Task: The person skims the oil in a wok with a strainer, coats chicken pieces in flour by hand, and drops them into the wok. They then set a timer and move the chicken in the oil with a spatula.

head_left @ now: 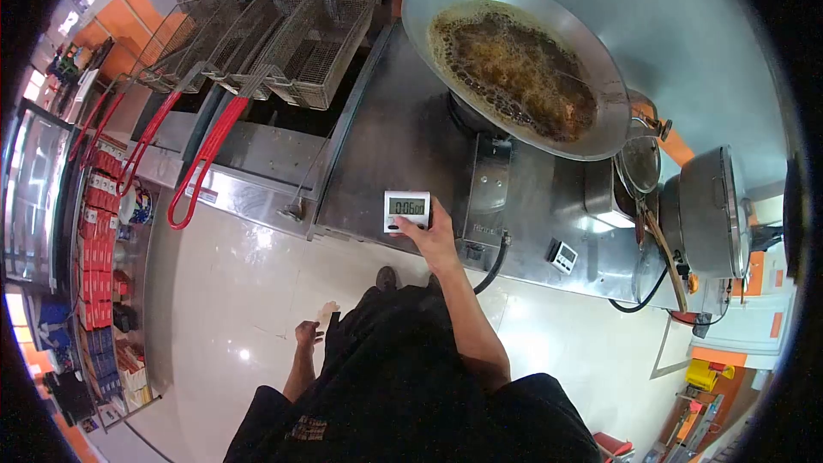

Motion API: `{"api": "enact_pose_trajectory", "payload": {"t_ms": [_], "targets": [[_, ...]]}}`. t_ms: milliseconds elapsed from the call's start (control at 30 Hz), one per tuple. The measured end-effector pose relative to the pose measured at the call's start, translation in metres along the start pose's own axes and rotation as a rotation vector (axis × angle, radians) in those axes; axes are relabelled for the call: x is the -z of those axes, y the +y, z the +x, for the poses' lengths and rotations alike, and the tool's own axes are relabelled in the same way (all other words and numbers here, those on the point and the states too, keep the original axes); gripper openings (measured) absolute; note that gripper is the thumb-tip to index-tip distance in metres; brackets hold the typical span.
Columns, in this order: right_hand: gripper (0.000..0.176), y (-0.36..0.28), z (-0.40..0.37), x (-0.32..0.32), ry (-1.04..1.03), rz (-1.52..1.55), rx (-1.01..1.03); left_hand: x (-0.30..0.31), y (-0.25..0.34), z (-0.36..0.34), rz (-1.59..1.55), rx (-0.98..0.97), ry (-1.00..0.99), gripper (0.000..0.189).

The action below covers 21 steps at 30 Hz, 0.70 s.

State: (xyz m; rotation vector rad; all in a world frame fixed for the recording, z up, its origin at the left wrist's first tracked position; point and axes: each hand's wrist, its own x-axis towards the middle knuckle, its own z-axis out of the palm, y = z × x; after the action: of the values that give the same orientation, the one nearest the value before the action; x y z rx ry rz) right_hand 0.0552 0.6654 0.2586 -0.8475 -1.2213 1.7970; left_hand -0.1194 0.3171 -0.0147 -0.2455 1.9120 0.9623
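My right hand (435, 238) holds a white digital kitchen timer (396, 197) upright over the front edge of the steel counter (386, 133). Its display reads about 0:06:00, and my thumb lies on the buttons below the screen. My left hand (307, 333) hangs low beside my body over the floor, its fingers loosely bent and apart, holding nothing. Beyond the timer, a large wide metal pan (604, 77) contains dark, bubbling oil (514, 64). A second white timer (562, 256) lies on the counter to the right.
Wire fryer baskets (317, 43) with red handles (210, 159) sit at the left, the handles jutting past the fryer edge. Right of the pan are a strainer (639, 159), a big metal pot (710, 214) and a black hose (495, 267). Shelves with red boxes (96, 249) stand far left.
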Motion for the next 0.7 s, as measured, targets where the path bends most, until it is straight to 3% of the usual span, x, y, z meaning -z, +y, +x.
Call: {"api": "enact_pose_trajectory", "payload": {"t_ms": [167, 333, 700], "targets": [[0.036, -0.001, -0.005, 0.004, 0.030, -0.071, 0.033, -0.006, 0.004, -0.011, -0.065, 0.033, -0.053, 0.015], [0.044, -0.005, -0.010, 0.008, 0.033, -0.285, 0.085, -0.007, -0.014, -0.008, 0.051, -0.148, -0.057, 0.013], [0.047, -0.008, -0.019, 0.006, 0.064, -0.211, 0.081, -0.004, -0.005, -0.024, 0.183, -0.093, -0.033, 0.013]]}}
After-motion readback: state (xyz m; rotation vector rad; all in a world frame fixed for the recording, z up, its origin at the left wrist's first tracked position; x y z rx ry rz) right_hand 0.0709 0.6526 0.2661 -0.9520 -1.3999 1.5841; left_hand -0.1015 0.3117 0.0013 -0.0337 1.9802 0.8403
